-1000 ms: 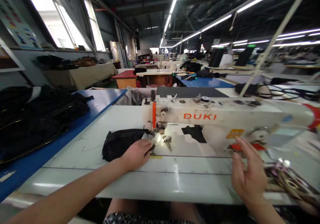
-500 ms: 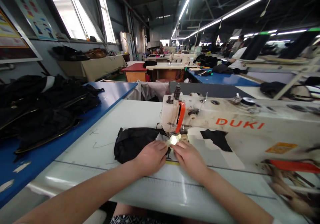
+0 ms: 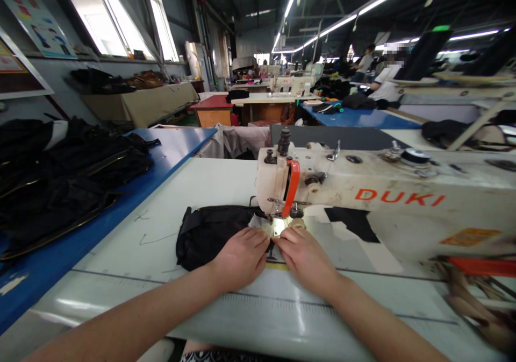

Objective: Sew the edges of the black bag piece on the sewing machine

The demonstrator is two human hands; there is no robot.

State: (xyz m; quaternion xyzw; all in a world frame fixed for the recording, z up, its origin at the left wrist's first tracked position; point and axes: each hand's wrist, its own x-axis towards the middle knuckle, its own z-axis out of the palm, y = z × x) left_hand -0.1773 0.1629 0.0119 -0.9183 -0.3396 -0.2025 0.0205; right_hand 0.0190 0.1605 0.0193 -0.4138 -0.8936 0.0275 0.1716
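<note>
The black fabric piece [image 3: 209, 232] lay bunched on the white table [image 3: 169, 200], its right edge under the needle of the DUKI sewing machine [image 3: 363, 190]. The left hand [image 3: 242, 257] pressed flat on that edge; the right hand [image 3: 308, 257] lay beside it, fingertips nearly together at the lit needle plate. Whether either pinched cloth was hidden. Black garments [image 3: 68, 174] were heaped on the blue table [image 3: 177, 141] to the left.
</note>
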